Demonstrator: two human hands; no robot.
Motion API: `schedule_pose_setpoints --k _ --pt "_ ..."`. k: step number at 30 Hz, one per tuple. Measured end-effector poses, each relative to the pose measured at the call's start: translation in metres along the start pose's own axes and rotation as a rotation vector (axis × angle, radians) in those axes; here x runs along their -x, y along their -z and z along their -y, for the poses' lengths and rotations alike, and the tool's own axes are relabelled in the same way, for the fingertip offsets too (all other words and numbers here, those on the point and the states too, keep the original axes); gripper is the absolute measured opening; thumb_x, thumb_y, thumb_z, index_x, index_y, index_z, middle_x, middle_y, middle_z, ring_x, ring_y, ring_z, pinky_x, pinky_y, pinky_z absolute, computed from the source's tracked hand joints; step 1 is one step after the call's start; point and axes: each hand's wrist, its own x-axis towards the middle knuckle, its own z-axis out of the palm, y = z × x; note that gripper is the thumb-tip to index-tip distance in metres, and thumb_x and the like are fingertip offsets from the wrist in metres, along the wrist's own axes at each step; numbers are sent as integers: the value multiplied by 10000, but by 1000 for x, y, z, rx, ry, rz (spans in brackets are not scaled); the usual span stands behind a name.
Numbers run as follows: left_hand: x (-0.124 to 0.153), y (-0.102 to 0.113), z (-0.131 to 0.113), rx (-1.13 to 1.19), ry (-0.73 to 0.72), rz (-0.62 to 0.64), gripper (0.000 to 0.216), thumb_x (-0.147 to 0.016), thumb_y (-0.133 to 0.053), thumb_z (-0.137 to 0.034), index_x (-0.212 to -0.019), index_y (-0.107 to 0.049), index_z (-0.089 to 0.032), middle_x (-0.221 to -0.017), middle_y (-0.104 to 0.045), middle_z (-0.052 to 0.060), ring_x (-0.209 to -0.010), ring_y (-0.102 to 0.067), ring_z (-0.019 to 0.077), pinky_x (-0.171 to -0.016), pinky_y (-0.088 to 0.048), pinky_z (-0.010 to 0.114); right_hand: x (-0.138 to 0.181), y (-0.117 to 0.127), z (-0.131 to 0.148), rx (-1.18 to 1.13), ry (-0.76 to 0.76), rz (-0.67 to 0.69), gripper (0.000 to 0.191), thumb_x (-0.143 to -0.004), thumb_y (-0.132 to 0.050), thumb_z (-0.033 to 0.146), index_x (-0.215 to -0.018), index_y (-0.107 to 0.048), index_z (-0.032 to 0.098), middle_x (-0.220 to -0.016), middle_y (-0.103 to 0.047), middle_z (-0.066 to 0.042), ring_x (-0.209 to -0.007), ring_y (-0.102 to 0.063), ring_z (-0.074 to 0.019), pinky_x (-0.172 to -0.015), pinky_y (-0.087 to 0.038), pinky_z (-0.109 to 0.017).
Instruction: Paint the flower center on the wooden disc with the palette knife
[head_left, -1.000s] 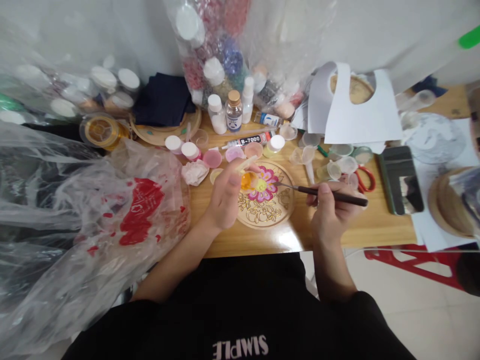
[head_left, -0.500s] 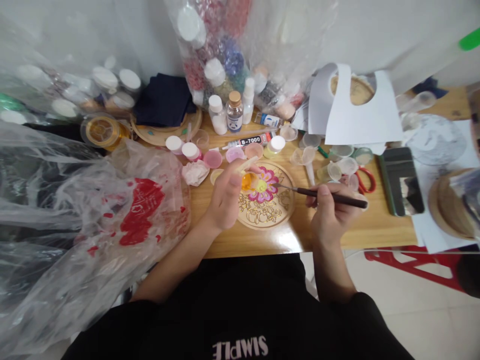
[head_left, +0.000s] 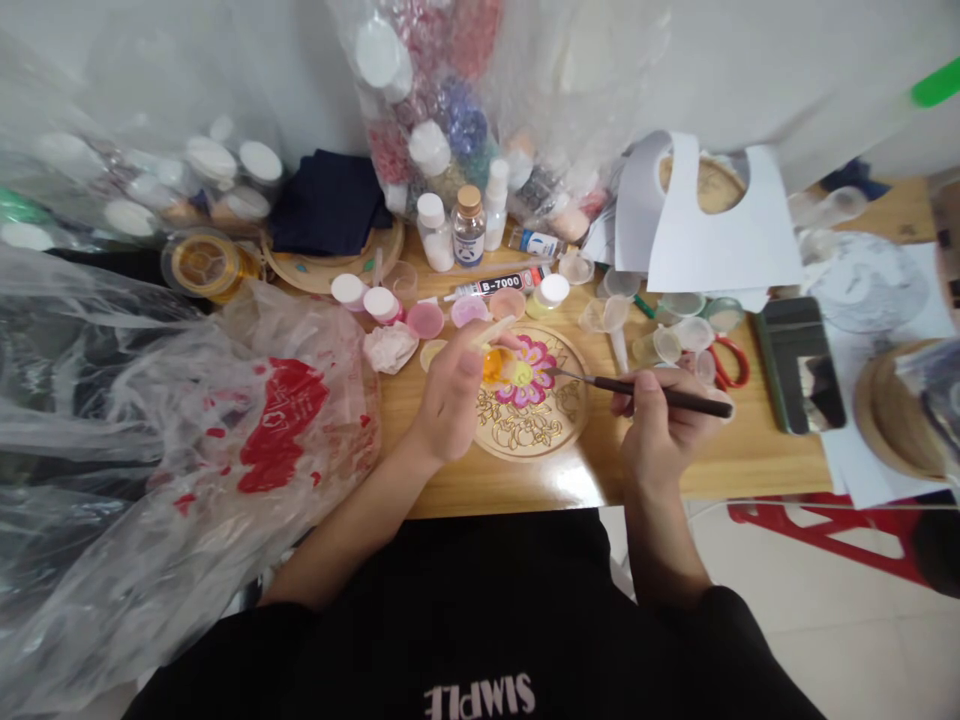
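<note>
My left hand (head_left: 450, 395) is closed around a small clear cup (head_left: 493, 366) with orange contents; a pale stick (head_left: 496, 328) slants up beside the fingers. In a pen-like hold, my right hand (head_left: 664, 425) grips a palette knife (head_left: 667, 397) with a dark handle and thin metal end. The knife's tip points left, at the edge of a pink flower with a yellow middle (head_left: 536, 370). That flower is part of a round wooden plaque (head_left: 525, 445) with gold outlines, lying below both hands. I cannot tell whether the tip touches it.
Small pink and lilac cups (head_left: 426, 320), white-capped jars (head_left: 553, 290) and a B-7000 glue tube (head_left: 501, 283) line the back. At the right are red scissors (head_left: 731, 362) and a phone (head_left: 801, 365). A crumpled plastic bag (head_left: 292, 420) covers the left side.
Both hands keep nearly the same places, with the cup and the palette knife still held. The whole view has shifted very slightly.
</note>
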Motion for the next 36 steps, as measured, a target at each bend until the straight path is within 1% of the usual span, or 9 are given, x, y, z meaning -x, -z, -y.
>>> schedule_pose_setpoints --k 5,8,14,20,24,27,31,36 --pt "-1 0 0 4 -8 1 597 -978 -311 -707 -997 -680 -238 -987 -678 85 -1050 -641 272 -964 -498 445 0 -1 1 14 9 2 298 -867 -692 436 -689 -649 200 -509 -559 54 -440 -550 -97 -446 -437 -240" --pt "0 0 1 9 -7 -2 595 -975 -318 -707 -991 -688 -242 -999 -680 80 -1048 -640 272 -970 -491 440 0 -1 2 22 -7 10 298 -868 -688 438 -694 -649 199 -521 -564 51 -450 -553 -99 -453 -445 -242" --pt "1 0 1 13 -2 2 606 -979 -301 -708 -1029 -699 -254 -1033 -696 78 -1068 -638 282 -980 -477 453 0 -1 1 -29 26 -23 268 -859 -703 381 -674 -652 194 -507 -556 56 -432 -538 -88 -448 -431 -230" --pt "1 0 0 -10 18 0 607 -978 -301 -706 -1029 -694 -246 -1044 -702 88 -1037 -635 285 -935 -487 454 -1 -1 1 3 13 -22 298 -849 -708 432 -669 -659 199 -499 -552 56 -438 -542 -97 -453 -432 -238" --pt "1 0 1 -3 -2 4 609 -985 -301 -700 -1024 -682 -226 -1041 -706 83 -987 -647 258 -881 -493 428 -1 -2 3 24 -9 -19 331 -842 -707 466 -659 -645 197 -496 -545 56 -442 -546 -98 -453 -426 -234" --pt "1 0 2 -2 -11 2 610 -985 -296 -703 -1031 -683 -234 -1036 -707 75 -987 -654 259 -863 -493 420 -1 -2 3 37 -4 -13 334 -848 -699 472 -667 -643 197 -498 -545 55 -444 -549 -98 -450 -425 -232" --pt "1 0 2 12 -8 4 586 -990 -304 -692 -1036 -690 -253 -1024 -703 64 -960 -661 254 -837 -492 411 0 -2 2 14 4 -3 307 -856 -698 450 -690 -648 196 -511 -555 57 -449 -557 -97 -450 -430 -228" --pt "1 -1 1 19 -27 4 595 -998 -304 -682 -1039 -691 -233 -1030 -707 70 -945 -650 237 -826 -479 401 0 -2 2 -22 24 4 263 -868 -699 383 -694 -663 189 -511 -558 53 -448 -547 -91 -455 -427 -226"
